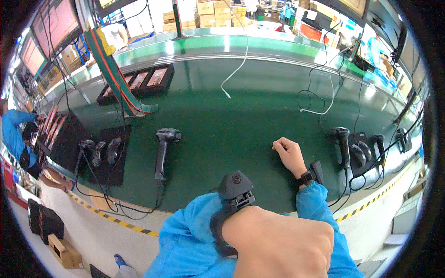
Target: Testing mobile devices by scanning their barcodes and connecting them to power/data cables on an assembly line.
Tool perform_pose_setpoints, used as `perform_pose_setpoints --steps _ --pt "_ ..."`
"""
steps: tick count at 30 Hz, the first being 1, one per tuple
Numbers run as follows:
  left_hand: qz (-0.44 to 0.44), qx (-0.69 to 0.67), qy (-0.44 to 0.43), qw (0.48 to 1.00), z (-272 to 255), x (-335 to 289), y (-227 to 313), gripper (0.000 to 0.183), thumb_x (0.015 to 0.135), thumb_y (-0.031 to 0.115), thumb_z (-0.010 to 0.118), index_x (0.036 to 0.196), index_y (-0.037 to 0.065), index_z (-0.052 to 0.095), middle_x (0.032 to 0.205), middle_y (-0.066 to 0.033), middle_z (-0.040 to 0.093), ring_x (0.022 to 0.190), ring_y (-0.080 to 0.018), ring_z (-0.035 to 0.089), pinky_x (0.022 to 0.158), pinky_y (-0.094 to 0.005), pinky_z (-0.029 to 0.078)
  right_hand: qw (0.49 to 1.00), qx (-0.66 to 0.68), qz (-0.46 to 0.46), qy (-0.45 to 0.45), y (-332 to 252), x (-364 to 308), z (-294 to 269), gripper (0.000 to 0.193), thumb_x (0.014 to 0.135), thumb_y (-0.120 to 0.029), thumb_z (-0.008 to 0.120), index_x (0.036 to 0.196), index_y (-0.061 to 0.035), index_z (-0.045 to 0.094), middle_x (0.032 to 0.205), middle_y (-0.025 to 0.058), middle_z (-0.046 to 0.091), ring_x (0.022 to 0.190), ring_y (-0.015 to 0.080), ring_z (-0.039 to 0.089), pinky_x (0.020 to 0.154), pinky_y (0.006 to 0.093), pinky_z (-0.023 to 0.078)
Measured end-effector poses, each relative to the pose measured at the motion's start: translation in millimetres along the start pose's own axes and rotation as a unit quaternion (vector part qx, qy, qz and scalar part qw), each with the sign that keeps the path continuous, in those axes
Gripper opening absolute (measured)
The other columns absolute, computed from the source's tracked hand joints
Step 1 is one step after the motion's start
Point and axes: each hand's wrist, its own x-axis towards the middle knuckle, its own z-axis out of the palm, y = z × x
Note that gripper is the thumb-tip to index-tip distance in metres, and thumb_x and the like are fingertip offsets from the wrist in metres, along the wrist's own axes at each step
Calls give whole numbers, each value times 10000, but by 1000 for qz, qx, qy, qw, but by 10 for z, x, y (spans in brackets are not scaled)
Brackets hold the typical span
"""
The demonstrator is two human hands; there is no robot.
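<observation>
Nearest, the left hand shows its back; whether its folded fingers hold anything cannot be told. Beyond, the right hand half curls, contents hidden, over the tabletop. Rightward, a black scanner lies near-to-far, head away.

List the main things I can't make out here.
All in the head view:
Left grip: fingertips, hidden behind its own back.
Right grip: palm, turned away from the camera.
Upper-left screen: contents, too blurred.
Rear cartons: markings, too small.
</observation>
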Motion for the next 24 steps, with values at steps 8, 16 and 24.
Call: perform_pose_setpoints --steps 8,16,24 --pt "9 12 -41 999 3 84 82 767 686 788 588 795 29 552 540 -20 506 495 -220 558 419 -304 403 999 -10 -17 29 3 80 -33 265 923 -222 588 844 23 653 676 93 637 604 130 558 573 292 433" --pt "-177 25 -73 981 71 -270 295 361 968 271 410 708 50 525 616 -96 487 577 -282 538 539 -382 431 998 -1 -22 60 19 103 80 273 914 -229 590 812 19 644 603 85 569 542 127 500 521 301 387" --pt "-553 474 148 669 -79 -1561 564 247 865 282 648 878 36 628 787 -144 646 743 -328 631 695 -401 507 996 -48 -27 74 64 91 -22 278 899 -249 585 812 4 661 669 120 624 617 190 587 598 328 439"
